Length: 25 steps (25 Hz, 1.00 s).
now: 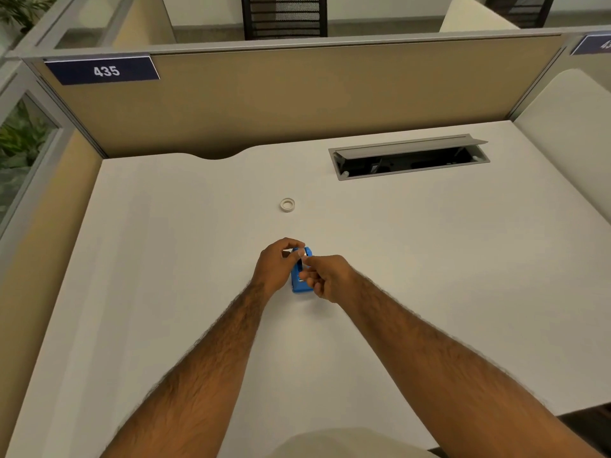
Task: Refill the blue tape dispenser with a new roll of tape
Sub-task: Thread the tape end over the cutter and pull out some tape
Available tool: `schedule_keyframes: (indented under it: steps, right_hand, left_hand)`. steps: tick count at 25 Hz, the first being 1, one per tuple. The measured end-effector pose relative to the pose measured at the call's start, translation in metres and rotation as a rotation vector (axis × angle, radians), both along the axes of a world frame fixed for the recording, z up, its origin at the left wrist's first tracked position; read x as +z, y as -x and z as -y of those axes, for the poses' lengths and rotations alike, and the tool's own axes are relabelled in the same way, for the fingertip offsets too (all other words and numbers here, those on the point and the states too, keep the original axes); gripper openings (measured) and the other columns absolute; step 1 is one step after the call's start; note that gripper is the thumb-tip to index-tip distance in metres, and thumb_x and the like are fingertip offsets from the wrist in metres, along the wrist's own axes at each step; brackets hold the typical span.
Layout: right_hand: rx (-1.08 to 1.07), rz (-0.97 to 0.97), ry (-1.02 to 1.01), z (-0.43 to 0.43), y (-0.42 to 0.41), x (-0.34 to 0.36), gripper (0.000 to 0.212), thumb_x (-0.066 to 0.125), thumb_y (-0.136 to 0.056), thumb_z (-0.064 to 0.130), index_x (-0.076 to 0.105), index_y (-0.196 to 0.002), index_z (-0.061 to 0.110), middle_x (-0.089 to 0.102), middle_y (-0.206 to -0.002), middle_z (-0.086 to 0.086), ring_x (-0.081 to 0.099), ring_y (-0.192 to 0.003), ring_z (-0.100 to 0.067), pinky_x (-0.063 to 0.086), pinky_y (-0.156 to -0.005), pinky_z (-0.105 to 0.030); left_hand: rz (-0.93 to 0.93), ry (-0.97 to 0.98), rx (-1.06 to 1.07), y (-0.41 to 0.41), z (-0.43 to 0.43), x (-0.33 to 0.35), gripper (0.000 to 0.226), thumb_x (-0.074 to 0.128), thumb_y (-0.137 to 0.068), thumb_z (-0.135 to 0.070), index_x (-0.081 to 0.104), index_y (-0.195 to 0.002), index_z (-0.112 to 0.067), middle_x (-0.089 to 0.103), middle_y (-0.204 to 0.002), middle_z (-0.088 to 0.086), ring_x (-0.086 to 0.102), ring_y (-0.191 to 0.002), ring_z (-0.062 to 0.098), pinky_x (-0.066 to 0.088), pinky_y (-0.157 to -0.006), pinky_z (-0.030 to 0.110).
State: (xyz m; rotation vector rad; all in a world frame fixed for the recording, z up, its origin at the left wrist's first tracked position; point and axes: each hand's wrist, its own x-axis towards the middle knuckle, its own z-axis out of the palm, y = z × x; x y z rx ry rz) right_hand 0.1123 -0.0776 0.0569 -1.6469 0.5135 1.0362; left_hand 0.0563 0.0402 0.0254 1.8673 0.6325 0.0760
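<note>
Both hands, left hand (276,262) and right hand (325,277), clasp the small blue tape dispenser (301,279).

Head view, looking forward and down, desk (429,259) near

- Near the middle of the desk (165,259): the tape dispenser (301,285), standing on the surface.
- Flanking it, the left hand (276,267) on its left side and the right hand (327,279) on its right — both touching it, fingertips meeting over its top.
- Behind the dispenser, well apart from it and lying flat on the desk: the tape roll (287,204).
- Further back and to the right, set into the desk: a cable tray (410,160), its lid tilted up along the rear edge.
- Along the back edge of the desk: a partition (297,94) — number plate (104,70) at its upper left.
- Beyond the partition: a chair (284,16).
</note>
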Motion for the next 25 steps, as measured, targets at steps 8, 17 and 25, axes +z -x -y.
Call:
schedule_keyframes:
  steps: [8, 17, 25]
  right_hand:
    - [-0.144, 0.021, -0.073, -0.003, 0.010, -0.008, 0.019, 0.063, -0.094, 0.011, 0.070, -0.104, -0.003, 0.069, -0.061, -0.007, 0.055, -0.035, -0.007, 0.042, -0.035, -0.016]
    - [-0.137, 0.036, -0.065, 0.000, 0.013, -0.004, 0.013, 0.058, -0.093, 0.009, 0.070, -0.095, 0.002, 0.071, -0.058, -0.004, 0.054, -0.037, -0.007, 0.041, -0.038, -0.017]
    - [-0.175, 0.050, -0.058, 0.002, 0.022, -0.004, 0.014, 0.056, -0.092, 0.006, 0.068, -0.087, 0.001, 0.068, -0.057, -0.004, 0.051, -0.036, -0.007, 0.040, -0.036, -0.017]
  left_hand:
    - [-0.039, 0.017, -0.086, 0.005, -0.005, -0.002, 0.032, 0.060, -0.095, -0.019, 0.063, -0.125, -0.027, 0.063, -0.127, -0.008, 0.059, -0.119, 0.016, 0.046, -0.091, 0.019]
    - [-0.055, -0.306, -0.338, 0.028, -0.010, -0.029, 0.101, 0.082, -0.070, -0.051, 0.027, -0.153, -0.030, 0.041, -0.154, -0.007, 0.039, -0.139, 0.013, 0.033, -0.115, 0.034]
    - [0.010, -0.353, -0.271, 0.029, -0.005, -0.032, 0.092, 0.083, -0.071, -0.043, 0.037, -0.149, -0.026, 0.052, -0.144, -0.005, 0.051, -0.129, 0.014, 0.032, -0.104, 0.022]
